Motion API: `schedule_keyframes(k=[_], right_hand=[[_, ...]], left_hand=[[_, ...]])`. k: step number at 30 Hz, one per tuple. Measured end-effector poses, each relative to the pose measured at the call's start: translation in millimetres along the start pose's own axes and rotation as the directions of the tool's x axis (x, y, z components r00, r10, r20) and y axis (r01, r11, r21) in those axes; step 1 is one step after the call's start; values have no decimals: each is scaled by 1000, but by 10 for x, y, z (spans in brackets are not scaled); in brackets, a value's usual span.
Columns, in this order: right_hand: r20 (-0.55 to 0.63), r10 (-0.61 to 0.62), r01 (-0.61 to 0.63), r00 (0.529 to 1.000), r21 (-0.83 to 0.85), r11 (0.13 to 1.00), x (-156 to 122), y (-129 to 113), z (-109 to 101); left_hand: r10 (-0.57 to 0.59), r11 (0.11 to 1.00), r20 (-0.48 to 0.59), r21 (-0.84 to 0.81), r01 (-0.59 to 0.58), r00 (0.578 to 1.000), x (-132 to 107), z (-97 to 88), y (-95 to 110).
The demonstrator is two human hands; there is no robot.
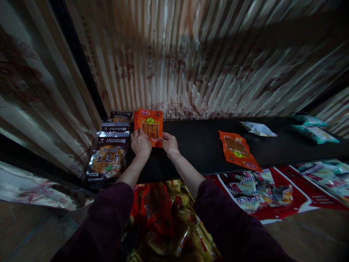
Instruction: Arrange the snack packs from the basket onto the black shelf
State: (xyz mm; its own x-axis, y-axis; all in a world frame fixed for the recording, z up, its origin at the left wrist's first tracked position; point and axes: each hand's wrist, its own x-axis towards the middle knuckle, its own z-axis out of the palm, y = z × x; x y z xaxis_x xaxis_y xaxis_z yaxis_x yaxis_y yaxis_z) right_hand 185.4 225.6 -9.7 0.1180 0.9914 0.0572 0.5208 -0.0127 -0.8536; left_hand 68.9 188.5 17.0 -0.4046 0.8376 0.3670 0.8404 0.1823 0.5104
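Observation:
Both my hands are on an orange snack packet (150,125) with a clear window showing brown sticks, at the back of the black shelf (188,145). My left hand (141,143) is closed at its lower left edge, fingertips partly hidden. My right hand (169,144) pinches its lower right corner. Another orange edge peeks out behind its left side. Just left of my hands lie dark potato chip packets (109,156), one farther back. A second orange snack packet (236,149) lies alone to the right, overhanging the shelf's front edge slightly.
A white packet (259,128) and green-white packets (315,133) lie farther right on the shelf. Below are yellow-wrapped snacks (180,233) with orange packets (156,209) on top, and red boxes (297,207) of small bags. A pleated curtain (191,72) hangs behind; a dark post (81,58) stands left.

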Motion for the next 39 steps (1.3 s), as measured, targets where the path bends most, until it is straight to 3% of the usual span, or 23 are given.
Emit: schedule_keyframes(k=[8, 27, 39], right_hand=[[-6, 24, -25, 1000, -117, 993, 69, -77, 64], [24, 73, -62, 997, -317, 947, 139, -174, 179], [25, 58, -45, 998, -364, 930, 102, -169, 195]], left_hand=[[-3, 995, 15, 96, 2, 1000, -2, 143, -5], [-93, 979, 49, 184, 83, 994, 126, 283, -121], [-82, 974, 54, 217, 69, 995, 151, 270, -115]])
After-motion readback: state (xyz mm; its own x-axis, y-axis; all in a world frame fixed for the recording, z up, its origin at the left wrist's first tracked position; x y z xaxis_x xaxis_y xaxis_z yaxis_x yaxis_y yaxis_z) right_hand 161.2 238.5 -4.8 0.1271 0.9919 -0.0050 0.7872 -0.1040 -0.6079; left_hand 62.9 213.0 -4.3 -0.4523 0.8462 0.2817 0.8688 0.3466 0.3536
